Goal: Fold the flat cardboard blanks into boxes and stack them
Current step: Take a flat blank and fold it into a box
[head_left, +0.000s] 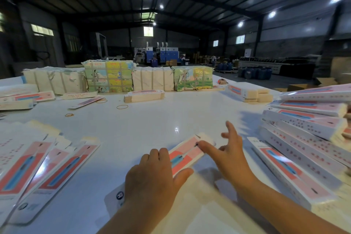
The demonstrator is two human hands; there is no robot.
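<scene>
Both bare forearms reach forward from the lower edge. The left hand lies palm down, fingers together and bent at the knuckles, thumb out to the right. The right hand is spread, fingers straight, index pointing left.

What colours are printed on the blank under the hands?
Pink and red with a blue strip on white, on the blank, head view.

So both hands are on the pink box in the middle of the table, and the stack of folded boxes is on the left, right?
Not quite. The head view shows the folded boxes stacked on the right; flat blanks lie on the left. Both the left hand and right hand are on the pink box.
</scene>
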